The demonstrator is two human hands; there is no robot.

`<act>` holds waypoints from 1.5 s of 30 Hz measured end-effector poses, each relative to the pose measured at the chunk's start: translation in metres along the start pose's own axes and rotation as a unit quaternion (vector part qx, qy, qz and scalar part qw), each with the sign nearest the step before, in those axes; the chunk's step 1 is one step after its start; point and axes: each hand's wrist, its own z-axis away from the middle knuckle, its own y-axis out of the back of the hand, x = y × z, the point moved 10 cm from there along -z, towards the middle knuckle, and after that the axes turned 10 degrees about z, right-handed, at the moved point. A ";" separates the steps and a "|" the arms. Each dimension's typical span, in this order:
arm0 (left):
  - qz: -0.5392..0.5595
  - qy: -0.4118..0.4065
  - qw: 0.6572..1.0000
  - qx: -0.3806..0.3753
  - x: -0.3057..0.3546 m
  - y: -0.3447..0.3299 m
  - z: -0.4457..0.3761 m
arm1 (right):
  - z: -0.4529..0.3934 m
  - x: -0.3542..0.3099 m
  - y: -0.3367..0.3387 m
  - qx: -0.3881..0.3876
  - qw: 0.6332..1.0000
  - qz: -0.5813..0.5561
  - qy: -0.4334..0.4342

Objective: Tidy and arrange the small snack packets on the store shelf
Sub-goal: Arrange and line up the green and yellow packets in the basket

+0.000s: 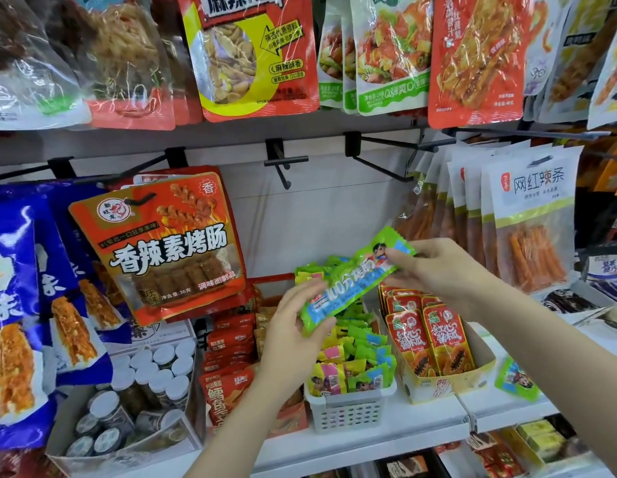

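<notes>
Green snack packet (352,284) held tilted above white basket (348,408), upper end to the right. Left hand (293,336) grips its lower end, thumb on front, fingers behind; right hand (434,270) pinches its upper end. Basket sits on shelf (369,443), filled with green and yellow small packets (355,360). Red packets (428,336) stand upright in cardboard tray (472,370) just right of basket. One loose green packet (516,377) lies on shelf further right

Left hand (293,326) and right hand (434,270) are raised with fingers (317,288) curled, apparently pinching opposite ends of one packet (352,281).
</notes>
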 end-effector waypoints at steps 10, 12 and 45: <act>-0.342 0.055 0.924 -0.162 -0.055 -0.029 -0.040 | -0.004 -0.027 0.051 0.202 0.940 0.203 0.187; -0.423 0.065 0.878 -0.217 -0.070 -0.043 -0.046 | -0.008 -0.020 0.048 0.196 0.945 0.184 0.184; -0.362 0.063 0.908 -0.202 -0.083 -0.038 -0.026 | -0.083 0.061 -0.080 -0.039 0.688 0.723 0.047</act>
